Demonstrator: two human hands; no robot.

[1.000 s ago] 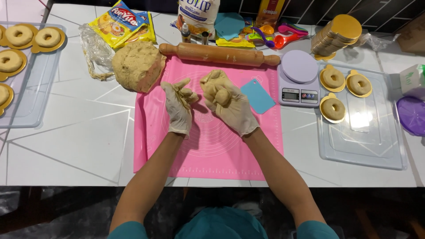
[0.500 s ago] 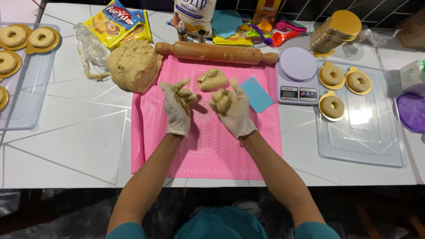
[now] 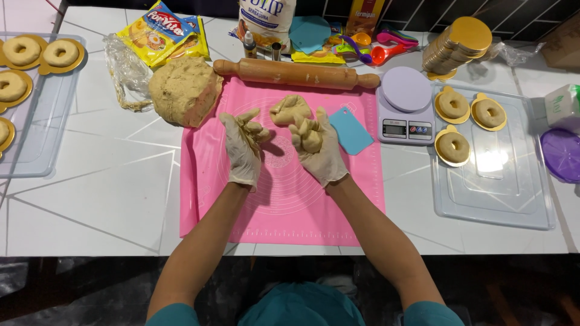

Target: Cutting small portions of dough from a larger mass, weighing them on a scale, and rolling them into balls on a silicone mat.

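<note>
Both hands wear white gloves over a pink silicone mat (image 3: 284, 199). My right hand (image 3: 319, 150) is closed around a small piece of dough (image 3: 310, 139). My left hand (image 3: 244, 145) is beside it, fingers spread and smeared with dough, holding nothing. Just beyond the hands a small lump of dough (image 3: 289, 110) lies on the mat. A large dough mass (image 3: 184, 90) sits at the mat's upper left corner.
A wooden rolling pin (image 3: 296, 73) lies along the mat's far edge. A blue scraper (image 3: 350, 130) and a kitchen scale (image 3: 406, 105) stand to the right. A clear tray (image 3: 501, 181) holds three ring doughs on gold discs; another tray (image 3: 30, 139) sits left. Packets and gold discs line the back.
A small lump of dough was separated and left on the mat. My hands drew back toward me, the right one keeping a piece of dough.
</note>
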